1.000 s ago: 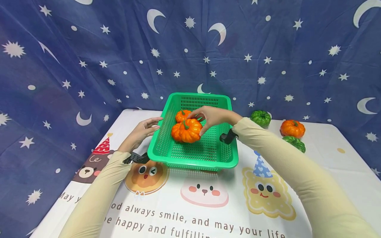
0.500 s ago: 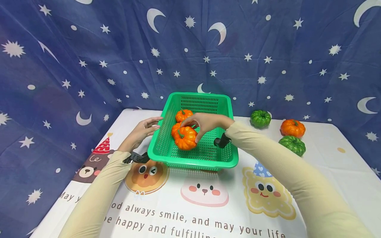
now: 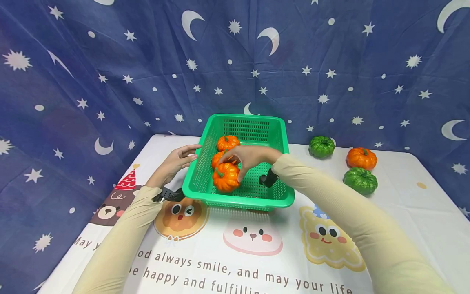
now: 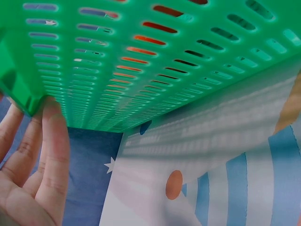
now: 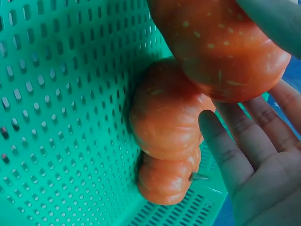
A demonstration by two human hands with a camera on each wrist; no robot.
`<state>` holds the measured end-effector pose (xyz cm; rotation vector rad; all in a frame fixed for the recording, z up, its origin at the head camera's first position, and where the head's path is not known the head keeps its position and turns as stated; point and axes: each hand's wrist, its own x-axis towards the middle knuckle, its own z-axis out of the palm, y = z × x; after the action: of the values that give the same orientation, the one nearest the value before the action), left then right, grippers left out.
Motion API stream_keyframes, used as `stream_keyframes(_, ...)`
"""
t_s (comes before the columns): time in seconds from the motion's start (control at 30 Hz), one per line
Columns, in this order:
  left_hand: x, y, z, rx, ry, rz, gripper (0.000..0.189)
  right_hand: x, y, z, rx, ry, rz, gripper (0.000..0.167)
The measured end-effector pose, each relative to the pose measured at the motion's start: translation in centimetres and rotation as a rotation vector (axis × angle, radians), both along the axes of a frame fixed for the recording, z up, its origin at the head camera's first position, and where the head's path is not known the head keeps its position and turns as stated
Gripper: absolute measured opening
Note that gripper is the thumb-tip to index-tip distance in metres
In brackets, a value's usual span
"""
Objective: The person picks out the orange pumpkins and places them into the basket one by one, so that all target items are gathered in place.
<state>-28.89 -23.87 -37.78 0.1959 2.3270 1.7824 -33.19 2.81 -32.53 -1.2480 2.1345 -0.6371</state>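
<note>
Front pumpkin (image 3: 225, 179), pinched in right grip (image 3: 250, 157), partly hides middle pumpkin (image 3: 216, 160), left grip (image 3: 174, 163) spread.

- The left arm (image 3: 119, 237), sleeved in pale yellow, is stretched forward.
- The left hand (image 3: 175, 163) is held with fingers (image 4: 55, 146) nearly straight, slightly spread.
- The right arm (image 3: 341, 200), likewise sleeved, is angled inward.
- The right hand (image 3: 248, 157) is arched downward, its thumb (image 3: 241, 173) opposed to its fingers (image 5: 229, 148).

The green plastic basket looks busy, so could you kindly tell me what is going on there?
A person's right hand holds an orange pumpkin inside the green plastic basket, near its front, with two more orange pumpkins behind it. The left hand touches the basket's left rim. Two green pumpkins and another orange pumpkin sit on the printed tablecloth to the right.
</note>
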Motion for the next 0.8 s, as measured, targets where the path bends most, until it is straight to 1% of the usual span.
stream_keyframes(0.23,0.0,0.1,0.1,-0.003,-0.003,0.007,0.051,0.2,-0.4,-0.2,0.031,0.013,0.005,0.076)
stream_keyframes(0.37,0.1,0.1,0.2,-0.001,-0.006,0.009,0.052,0.3,-0.8,-0.3,0.018,0.004,0.019,0.075)
stream_keyframes(0.6,0.0,0.0,0.1,-0.002,-0.006,0.011,0.051,0.4,-1.4,-0.5,0.04,-0.018,0.034,0.072)
stream_keyframes(0.8,0.0,0.0,0.0,-0.006,-0.005,0.011,0.051,0.4,-1.8,-0.8,0.062,-0.002,0.042,0.072)
